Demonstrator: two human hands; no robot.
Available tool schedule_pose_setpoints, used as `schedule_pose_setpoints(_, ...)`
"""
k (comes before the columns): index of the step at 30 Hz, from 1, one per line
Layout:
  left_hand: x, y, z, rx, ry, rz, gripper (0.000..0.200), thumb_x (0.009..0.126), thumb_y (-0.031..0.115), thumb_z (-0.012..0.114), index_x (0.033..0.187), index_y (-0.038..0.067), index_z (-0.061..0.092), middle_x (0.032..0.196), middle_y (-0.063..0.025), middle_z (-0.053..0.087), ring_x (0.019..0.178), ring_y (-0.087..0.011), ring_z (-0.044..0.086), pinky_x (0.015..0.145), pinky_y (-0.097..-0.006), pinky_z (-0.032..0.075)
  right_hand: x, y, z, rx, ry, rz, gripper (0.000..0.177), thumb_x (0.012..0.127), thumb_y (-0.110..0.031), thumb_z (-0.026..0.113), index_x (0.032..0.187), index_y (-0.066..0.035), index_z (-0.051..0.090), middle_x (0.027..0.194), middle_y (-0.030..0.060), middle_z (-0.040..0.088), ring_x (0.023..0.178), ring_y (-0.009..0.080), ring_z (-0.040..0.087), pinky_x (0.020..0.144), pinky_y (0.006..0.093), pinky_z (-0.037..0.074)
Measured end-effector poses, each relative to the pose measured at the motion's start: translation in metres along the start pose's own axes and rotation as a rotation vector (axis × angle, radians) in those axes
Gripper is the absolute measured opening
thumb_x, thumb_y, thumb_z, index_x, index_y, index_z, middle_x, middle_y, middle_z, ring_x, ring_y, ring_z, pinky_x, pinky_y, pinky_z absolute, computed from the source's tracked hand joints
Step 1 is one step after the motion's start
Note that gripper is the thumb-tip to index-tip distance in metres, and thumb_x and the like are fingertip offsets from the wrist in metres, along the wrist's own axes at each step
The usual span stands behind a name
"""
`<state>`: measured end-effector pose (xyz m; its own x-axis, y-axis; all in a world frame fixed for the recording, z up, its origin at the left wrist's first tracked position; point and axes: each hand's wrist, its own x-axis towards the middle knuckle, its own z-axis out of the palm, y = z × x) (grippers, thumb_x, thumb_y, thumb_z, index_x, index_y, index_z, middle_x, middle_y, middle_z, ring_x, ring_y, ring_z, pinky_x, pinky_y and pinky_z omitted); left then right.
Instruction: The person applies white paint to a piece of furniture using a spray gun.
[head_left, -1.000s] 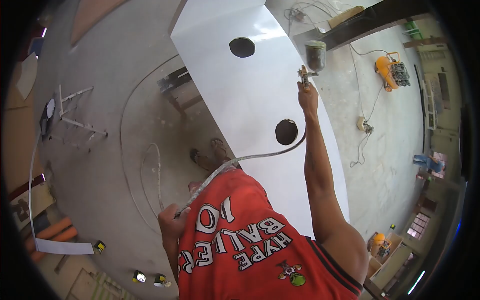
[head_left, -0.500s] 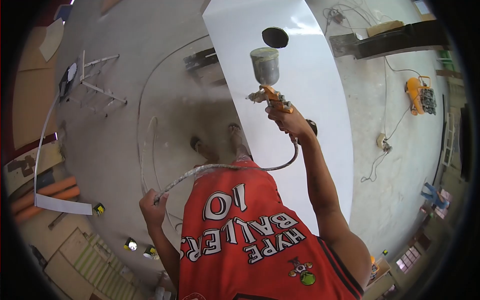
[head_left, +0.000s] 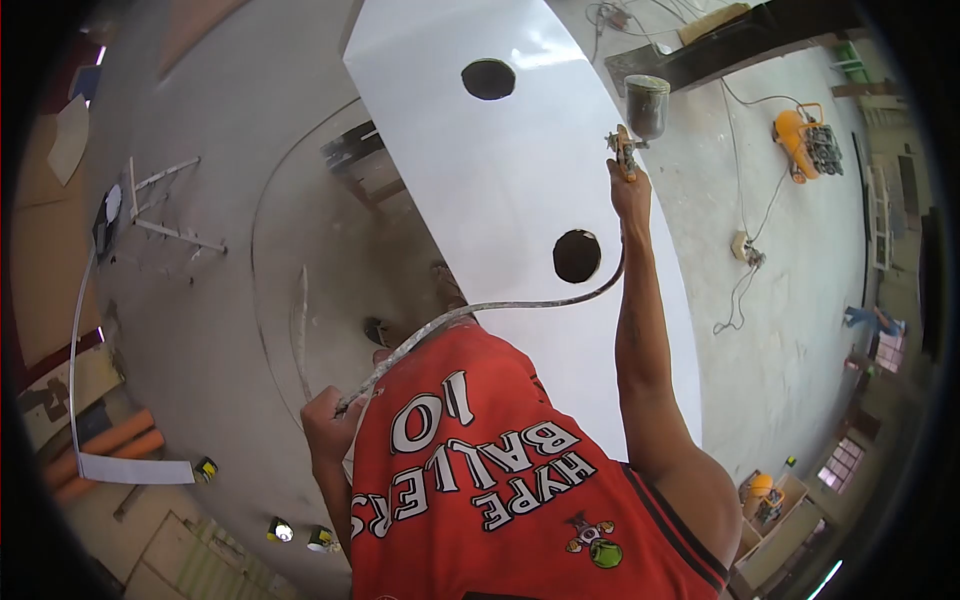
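Note:
My right hand (head_left: 632, 190) grips an orange spray gun (head_left: 624, 155) with a grey metal cup (head_left: 648, 106) on top, held over the far right edge of a glossy white panel (head_left: 520, 180). Two round dark holes show in the panel. A paint-spotted hose (head_left: 500, 309) runs from the gun across the front of the red shirt to my left hand (head_left: 328, 420), whose fingers are closed around it at the lower left.
An orange compressor (head_left: 800, 140) stands on the floor at the right, with cables near it. A dark beam (head_left: 740, 45) lies beyond the panel. At the left are a metal stand (head_left: 165, 215) and orange rolls (head_left: 120, 440). A person in blue is far right.
My right hand has swung the spray gun right, from the panel's left edge to its right edge. My left hand, still on the hose, sits slightly right and lower. The view has shifted.

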<state>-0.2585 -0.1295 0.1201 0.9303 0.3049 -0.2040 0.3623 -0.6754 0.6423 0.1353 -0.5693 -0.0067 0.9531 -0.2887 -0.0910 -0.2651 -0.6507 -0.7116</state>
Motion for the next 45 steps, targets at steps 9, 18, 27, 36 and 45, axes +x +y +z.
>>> schedule_pose_setpoints(9,0.002,-0.002,0.001,0.022,-0.011,0.014,0.039,0.079,0.017,0.082,0.067,0.002,0.047,0.058,-0.0142,0.045,0.05,-0.0327,0.044,0.05,-0.0411,0.037,-0.033,-0.003,0.014,-0.03,-0.063,-0.111,0.032,0.094,-0.029,0.068,0.087,0.001,0.063,0.071,0.0195,0.065,0.066,0.0369,0.062,0.064,0.0448,0.047)
schedule_pose_setpoints(18,-0.017,-0.027,-0.047,0.126,0.129,-0.076,0.038,0.078,0.012,0.081,0.069,0.002,0.045,0.059,-0.0124,0.043,0.051,-0.0293,0.041,0.051,-0.0399,0.035,-0.132,-0.102,0.029,0.224,-0.862,0.238,0.027,0.092,-0.028,0.067,0.079,-0.006,0.059,0.06,-0.0047,0.044,0.051,0.0063,0.037,0.046,0.0276,0.028)
schedule_pose_setpoints(27,-0.021,-0.032,-0.044,0.104,0.104,-0.084,0.041,0.078,0.013,0.082,0.069,0.001,0.044,0.059,-0.0132,0.042,0.051,-0.0306,0.041,0.051,-0.0405,0.035,-0.123,-0.088,0.028,0.226,-0.659,0.281,0.024,0.094,-0.024,0.066,0.079,-0.006,0.061,0.061,-0.0051,0.044,0.053,0.0061,0.034,0.048,0.0291,0.027)
schedule_pose_setpoints(36,0.003,0.003,-0.002,0.032,-0.047,0.085,0.042,0.079,0.018,0.083,0.067,0.002,0.046,0.058,-0.015,0.046,0.05,-0.034,0.045,0.049,-0.041,0.038,-0.026,0.008,-0.014,-0.024,-0.049,0.113,0.033,0.094,-0.029,0.067,0.089,0.004,0.064,0.071,0.0148,0.064,0.064,0.0255,0.058,0.064,0.043,0.046)
schedule_pose_setpoints(45,0.0,-0.004,0.002,0.022,-0.048,0.054,0.042,0.08,0.018,0.081,0.067,0.001,0.046,0.058,-0.0157,0.046,0.049,-0.0344,0.045,0.049,-0.0421,0.037,-0.033,0.016,-0.01,-0.148,0.05,-0.108,0.031,0.094,-0.028,0.068,0.09,0.002,0.064,0.079,0.0256,0.066,0.074,0.0432,0.064,0.068,0.0472,0.048)
